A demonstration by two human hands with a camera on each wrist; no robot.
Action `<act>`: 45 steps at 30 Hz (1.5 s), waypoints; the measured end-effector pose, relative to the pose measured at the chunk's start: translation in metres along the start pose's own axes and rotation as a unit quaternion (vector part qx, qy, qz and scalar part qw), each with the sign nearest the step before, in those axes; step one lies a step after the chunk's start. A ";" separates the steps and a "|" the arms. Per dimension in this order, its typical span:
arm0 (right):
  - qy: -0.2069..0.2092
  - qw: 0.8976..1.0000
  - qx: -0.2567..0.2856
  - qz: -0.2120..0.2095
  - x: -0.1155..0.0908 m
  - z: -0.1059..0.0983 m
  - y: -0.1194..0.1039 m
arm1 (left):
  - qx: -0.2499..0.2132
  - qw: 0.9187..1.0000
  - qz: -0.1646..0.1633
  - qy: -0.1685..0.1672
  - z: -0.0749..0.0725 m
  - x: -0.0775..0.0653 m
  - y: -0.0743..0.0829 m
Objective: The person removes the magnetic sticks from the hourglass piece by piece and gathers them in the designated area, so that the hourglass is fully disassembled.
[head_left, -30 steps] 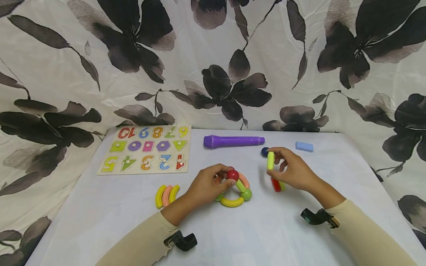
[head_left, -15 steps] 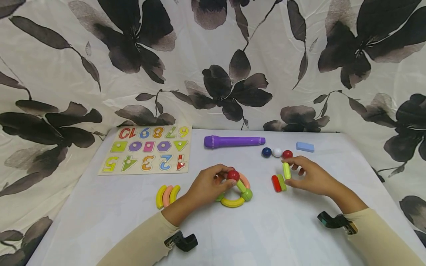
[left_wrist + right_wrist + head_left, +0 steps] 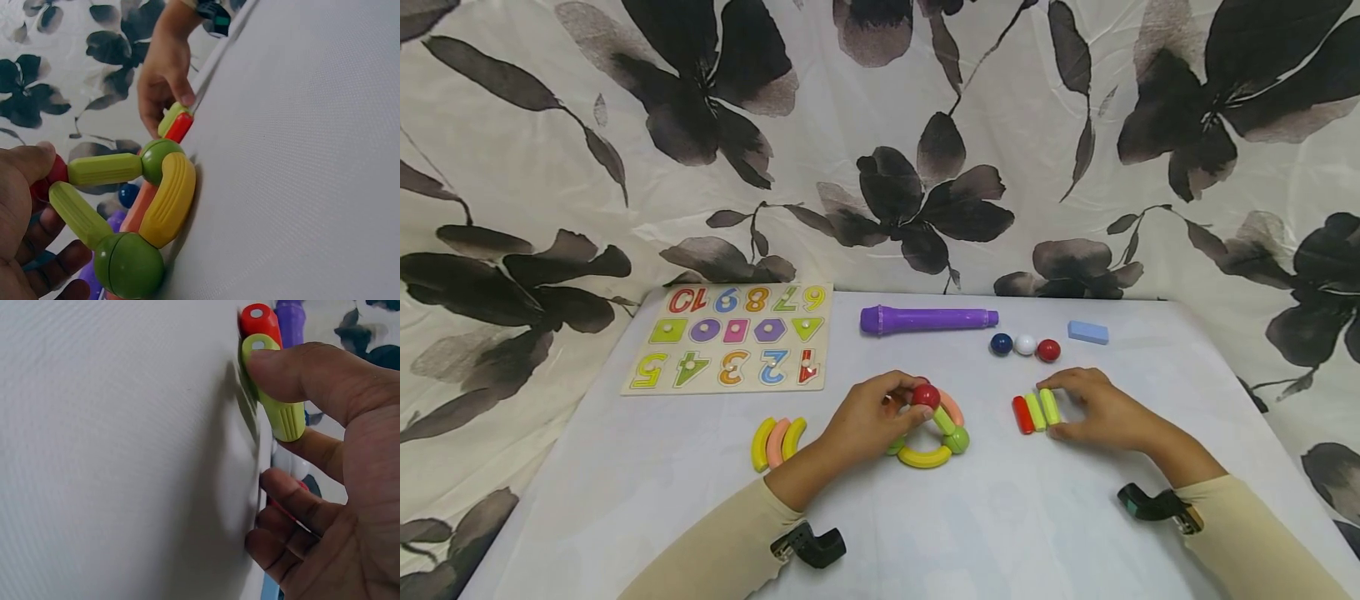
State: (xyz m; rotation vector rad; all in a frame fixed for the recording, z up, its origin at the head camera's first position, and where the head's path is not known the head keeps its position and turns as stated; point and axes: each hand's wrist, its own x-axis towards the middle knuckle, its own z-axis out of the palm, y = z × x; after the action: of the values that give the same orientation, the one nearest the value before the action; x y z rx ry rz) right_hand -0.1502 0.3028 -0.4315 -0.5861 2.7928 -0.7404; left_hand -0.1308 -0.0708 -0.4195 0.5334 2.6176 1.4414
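Observation:
In the head view my left hand pinches a red ball at the top of a small magnetic ball-and-stick frame. Light green sticks slope from that ball to green balls, and a yellow curved stick and an orange curved stick form part of the ring below. Farther right, my right hand pinches a yellow-green stick end to end between thumb and forefinger, low at the table. Beside it lie another yellow-green stick and a red stick.
Behind the sticks sit a dark blue ball, a white ball and a red ball. A purple toy microphone, blue block and number puzzle board lie farther back. Curved sticks lie left.
My right hand has carried the yellow-green stick right and toward me, then lowered it beside the other straight sticks. The balls behind came into view. My left hand stays in place.

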 end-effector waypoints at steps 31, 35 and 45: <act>0.077 0.991 0.022 -0.106 0.020 0.008 -0.095 | 0.034 0.999 -0.006 -0.001 0.001 -0.009 -0.007; 0.090 0.984 0.034 -0.151 0.026 0.019 -0.116 | 0.036 0.999 0.000 0.005 0.001 -0.010 -0.010; 0.066 0.978 0.065 -0.187 0.043 0.044 -0.147 | 0.032 0.999 0.012 -0.011 0.001 -0.011 -0.012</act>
State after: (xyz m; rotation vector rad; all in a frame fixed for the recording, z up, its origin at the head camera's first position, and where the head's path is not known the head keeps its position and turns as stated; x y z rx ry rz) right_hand -0.1285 0.1486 -0.3977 -1.0920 2.7531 -1.0592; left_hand -0.1233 -0.0799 -0.4313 0.5856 2.6568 1.3537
